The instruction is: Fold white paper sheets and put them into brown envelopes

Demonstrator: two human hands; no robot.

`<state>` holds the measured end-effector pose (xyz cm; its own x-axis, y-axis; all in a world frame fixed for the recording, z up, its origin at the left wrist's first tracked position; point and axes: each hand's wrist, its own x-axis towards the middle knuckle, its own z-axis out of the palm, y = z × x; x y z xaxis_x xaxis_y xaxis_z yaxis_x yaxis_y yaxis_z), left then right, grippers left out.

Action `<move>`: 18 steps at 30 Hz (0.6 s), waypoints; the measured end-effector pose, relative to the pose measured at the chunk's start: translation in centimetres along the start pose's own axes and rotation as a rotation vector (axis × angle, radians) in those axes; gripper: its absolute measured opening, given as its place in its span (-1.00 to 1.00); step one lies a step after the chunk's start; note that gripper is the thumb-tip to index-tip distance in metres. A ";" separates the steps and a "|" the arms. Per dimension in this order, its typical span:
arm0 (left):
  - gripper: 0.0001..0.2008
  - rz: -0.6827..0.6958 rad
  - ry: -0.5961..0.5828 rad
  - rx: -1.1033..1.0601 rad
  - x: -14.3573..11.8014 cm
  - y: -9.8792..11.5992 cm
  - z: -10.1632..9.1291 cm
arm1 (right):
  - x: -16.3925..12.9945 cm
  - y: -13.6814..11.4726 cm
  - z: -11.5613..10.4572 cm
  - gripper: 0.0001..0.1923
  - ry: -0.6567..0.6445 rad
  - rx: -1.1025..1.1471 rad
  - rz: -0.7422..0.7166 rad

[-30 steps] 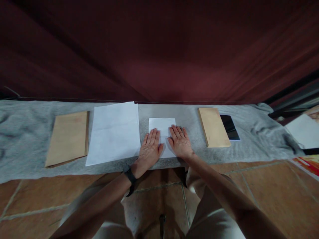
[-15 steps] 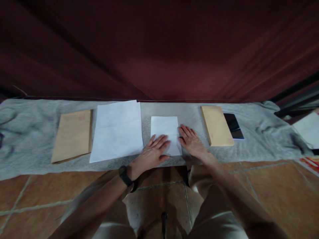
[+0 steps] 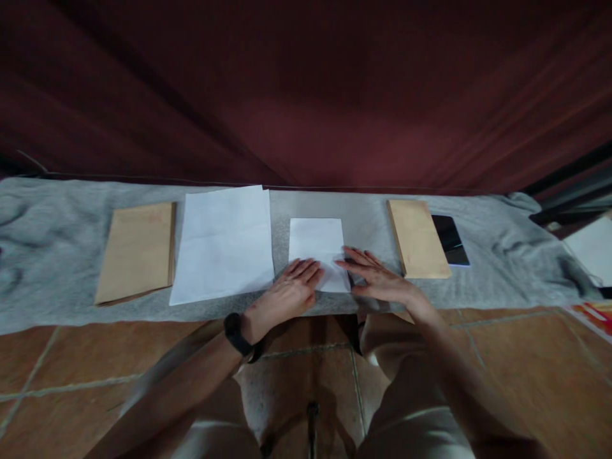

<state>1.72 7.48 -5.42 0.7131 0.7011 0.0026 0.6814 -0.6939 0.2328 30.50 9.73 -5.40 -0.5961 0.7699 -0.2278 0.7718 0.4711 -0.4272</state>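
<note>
A small white sheet of paper (image 3: 315,237), which looks folded, lies on the grey cloth in front of me. My left hand (image 3: 292,288) rests on its lower left part, fingers stretched out and lying flat. At the sheet's right edge is my right hand (image 3: 375,277), its fingers spread and the fingertips touching the paper near the lower right. Neither hand grips anything. To the left lies a stack of larger white sheets (image 3: 224,245), slightly out of line with one another.
Brown envelopes (image 3: 136,252) lie in a pile at the far left. On the right a second brown stack (image 3: 421,239) partly covers a dark phone (image 3: 451,240). Grey cloth (image 3: 507,255) covers the narrow surface, with a dark red curtain (image 3: 306,127) hanging behind.
My right hand has turned and slid slightly down along the paper's right edge, its fingers now more spread. My left hand stays nearly in place. The view has shifted a little.
</note>
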 end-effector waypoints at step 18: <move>-0.46 0.059 0.033 -0.058 -0.2 -2.0 -0.7 | 0.4 -0.7 -0.3 -0.23 -0.045 0.034 -0.045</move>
<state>0.11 8.87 -5.16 0.7448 0.6654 0.0501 0.6272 -0.7238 0.2876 29.81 9.89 -4.93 -0.6398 0.7279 -0.2465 0.7365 0.4890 -0.4674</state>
